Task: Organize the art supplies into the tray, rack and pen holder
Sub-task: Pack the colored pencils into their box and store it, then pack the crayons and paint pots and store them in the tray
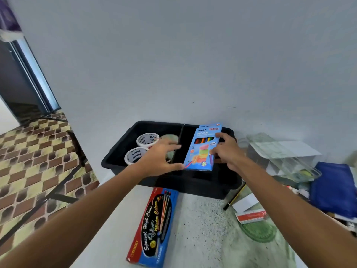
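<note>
Bench's far edge: tray (116, 157) holds two tape rolls (147, 140). Your right hand (229, 151) grips the pencil box (201, 149) above it, left hand (160, 158) open alongside. Red box (154, 227) and right-side clutter remain.

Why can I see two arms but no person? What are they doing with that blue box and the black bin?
The camera sits on the person's head and looks down, so you see only their arms, just as you see your own. There is one picture, taken from up there.

The right hand holds a light blue box of coloured pencils by its edge, over the black tray. The left hand is spread open beside the box, its thumb near the box's lower corner; I cannot tell if it touches.

In the tray's left part lie two white rolls of tape. In front of the tray, on the table, lies a red and blue box of water colours. To the right are a pencil, papers and a clear plastic case.
</note>
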{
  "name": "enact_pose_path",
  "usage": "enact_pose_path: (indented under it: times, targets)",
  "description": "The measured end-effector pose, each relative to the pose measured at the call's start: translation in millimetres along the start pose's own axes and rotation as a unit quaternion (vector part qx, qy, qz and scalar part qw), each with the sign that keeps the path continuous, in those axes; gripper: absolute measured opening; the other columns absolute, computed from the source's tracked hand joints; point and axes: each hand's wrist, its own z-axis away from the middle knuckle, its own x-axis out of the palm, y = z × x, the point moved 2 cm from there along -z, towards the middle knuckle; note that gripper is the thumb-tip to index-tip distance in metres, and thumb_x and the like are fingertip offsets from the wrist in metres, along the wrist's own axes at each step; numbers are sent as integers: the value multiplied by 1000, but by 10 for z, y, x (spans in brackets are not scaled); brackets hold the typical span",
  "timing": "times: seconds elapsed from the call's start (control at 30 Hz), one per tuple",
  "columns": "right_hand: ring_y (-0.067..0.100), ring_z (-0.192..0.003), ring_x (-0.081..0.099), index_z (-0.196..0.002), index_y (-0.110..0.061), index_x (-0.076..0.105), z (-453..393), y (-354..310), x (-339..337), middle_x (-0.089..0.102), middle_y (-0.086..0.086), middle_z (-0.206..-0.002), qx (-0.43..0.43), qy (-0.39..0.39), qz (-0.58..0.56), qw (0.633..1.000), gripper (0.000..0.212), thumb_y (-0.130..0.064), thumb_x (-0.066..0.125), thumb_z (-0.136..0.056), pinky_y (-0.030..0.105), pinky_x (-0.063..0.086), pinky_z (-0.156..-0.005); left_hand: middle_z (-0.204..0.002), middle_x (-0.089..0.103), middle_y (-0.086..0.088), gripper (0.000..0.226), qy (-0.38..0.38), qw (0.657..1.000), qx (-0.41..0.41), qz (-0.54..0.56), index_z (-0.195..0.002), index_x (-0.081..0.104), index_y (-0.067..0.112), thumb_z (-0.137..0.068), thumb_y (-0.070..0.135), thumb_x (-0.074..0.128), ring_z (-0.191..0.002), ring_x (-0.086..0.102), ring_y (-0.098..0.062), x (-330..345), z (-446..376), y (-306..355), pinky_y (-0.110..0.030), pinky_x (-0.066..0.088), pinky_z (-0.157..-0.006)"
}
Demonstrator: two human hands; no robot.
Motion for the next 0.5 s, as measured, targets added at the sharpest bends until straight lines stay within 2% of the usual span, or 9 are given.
enact_pose_path:
  times: [0.07,0.17,0.23,0.3,0.4,0.5]
  targets:
    - [21,-81,63,-139,-18,37,-101,98,101,56,14,-119,29,-10,34,999,66,17,51,-85,29,50,-49,-153,32,5,81,-50,998,24,-28,-143,44,22,-75,59,70,-144,15,-11,54,-18,-141,-33,16,-115]
    - [27,-89,61,-139,-17,35,-175,253,251,54,19,-123,66,-37,88,993,65,17,48,-86,32,49,-51,-155,29,6,91,-64,995,51,-52,-143,44,24,-68,73,61,-146,9,-9,130,-39,-275,-36,11,-117]
    - [28,-90,61,-129,-17,35,-209,343,350,55,19,-120,82,-42,104,990,57,17,48,-85,35,52,-52,-155,30,6,93,-65,995,64,-52,-142,45,24,-67,78,57,-145,8,-8,164,-60,-354,-37,13,-117]
    - [28,-89,62,-115,-15,34,-230,405,420,58,15,-106,100,-43,115,987,47,17,50,-85,38,54,-57,-155,29,5,99,-66,993,78,-51,-142,46,22,-64,84,53,-146,7,-9,199,-80,-406,-36,11,-115]
    - [30,-87,66,-105,-5,47,-275,440,475,62,14,-90,111,-47,173,978,31,15,56,-83,36,55,-55,-155,29,5,106,-57,993,90,-50,-141,46,21,-62,91,41,-146,5,-10,235,-88,-442,-38,9,-116]
    - [29,-88,65,-99,-4,58,-326,404,478,67,17,-100,94,-35,272,957,29,9,68,-76,31,50,-54,-155,27,6,106,-62,993,82,-50,-141,46,22,-61,92,40,-146,5,-10,252,-100,-455,-47,12,-119]
